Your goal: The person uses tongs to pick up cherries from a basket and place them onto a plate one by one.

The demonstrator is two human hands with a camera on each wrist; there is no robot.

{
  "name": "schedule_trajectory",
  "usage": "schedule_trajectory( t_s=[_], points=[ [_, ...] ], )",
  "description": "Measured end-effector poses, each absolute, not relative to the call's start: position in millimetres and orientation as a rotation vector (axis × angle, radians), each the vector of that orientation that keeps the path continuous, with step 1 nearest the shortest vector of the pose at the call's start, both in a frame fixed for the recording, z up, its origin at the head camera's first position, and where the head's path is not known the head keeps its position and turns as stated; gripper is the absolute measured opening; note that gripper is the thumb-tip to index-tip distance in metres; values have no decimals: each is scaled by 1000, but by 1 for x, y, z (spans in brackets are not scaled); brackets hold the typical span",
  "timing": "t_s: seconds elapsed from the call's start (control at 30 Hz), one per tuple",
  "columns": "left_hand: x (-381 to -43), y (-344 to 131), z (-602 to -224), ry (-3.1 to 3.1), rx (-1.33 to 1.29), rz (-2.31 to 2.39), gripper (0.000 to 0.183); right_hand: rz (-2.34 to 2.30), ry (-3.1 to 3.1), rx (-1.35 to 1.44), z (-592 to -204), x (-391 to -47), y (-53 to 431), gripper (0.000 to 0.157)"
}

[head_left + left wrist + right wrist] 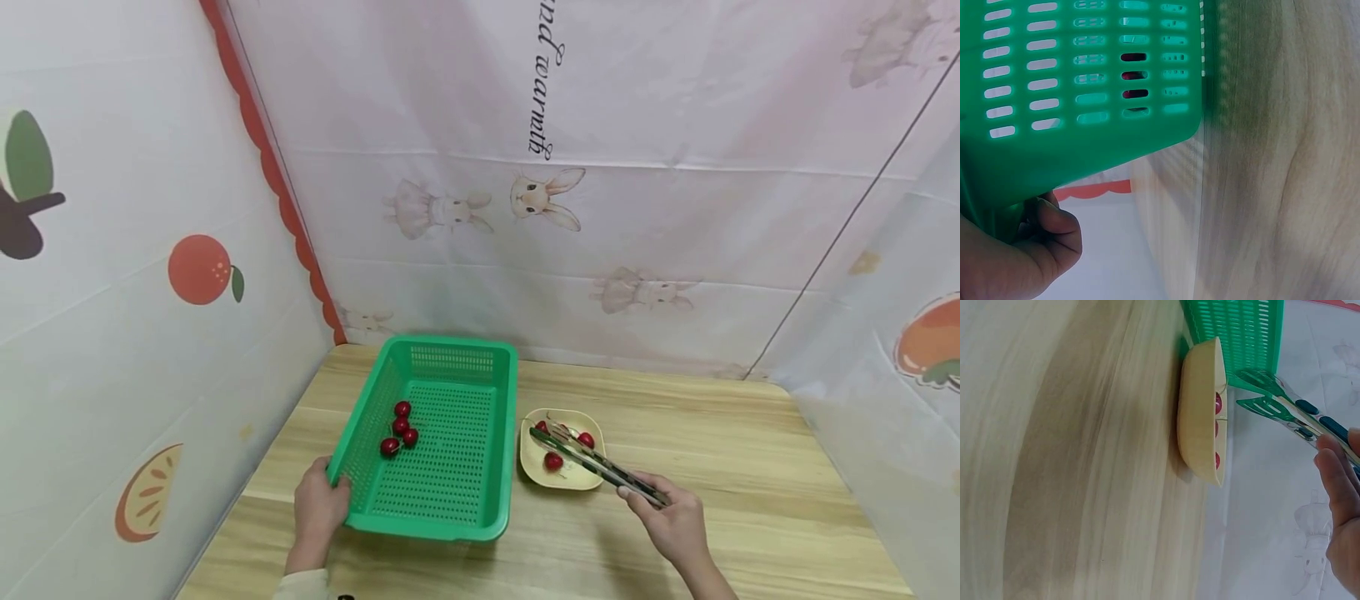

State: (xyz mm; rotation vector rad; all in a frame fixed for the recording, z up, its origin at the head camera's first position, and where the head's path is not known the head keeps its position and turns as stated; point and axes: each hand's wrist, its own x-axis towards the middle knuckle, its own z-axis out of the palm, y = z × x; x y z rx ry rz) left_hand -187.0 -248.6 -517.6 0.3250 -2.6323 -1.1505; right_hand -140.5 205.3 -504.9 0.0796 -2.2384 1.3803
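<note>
My left hand [320,504] grips the near left rim of a green perforated basket [427,527]. Several red cherries [389,447] lie inside it, toward the left; the left wrist view shows bits of red through the basket's slots. In my right hand [675,517] is a pair of tongs [618,477], held over a small cream dish [534,473]. Their slotted green heads [1266,408] stand apart with nothing seen between them. Several cherries [553,461] with stems sit in the dish, partly hidden behind the tongs in the head view.
Basket and dish stand side by side on a wooden table [720,450], the dish to the right. Behind the table hangs a printed cloth [465,108] with rabbits. Another cloth [97,333] with fruit pictures borders the left side, and a pale cloth the right.
</note>
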Motion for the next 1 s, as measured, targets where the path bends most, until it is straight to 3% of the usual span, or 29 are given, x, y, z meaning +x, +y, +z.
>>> schedule_trajectory(
  t_s=[0.33, 0.73, 1.0],
  points=[
    [-186, -249, -518, -2643, 324, -1152, 37, 1261, -2227, 125, -491, -150, 204, 19],
    [-188, -249, -515, -2671, 311, -1171, 37, 1504, -2185, 56, -432, -158, 170, 23],
    [-188, -250, -514, -2679, 320, -1163, 38, 1604, -2192, 57, -423, -178, 152, 27]
  ],
)
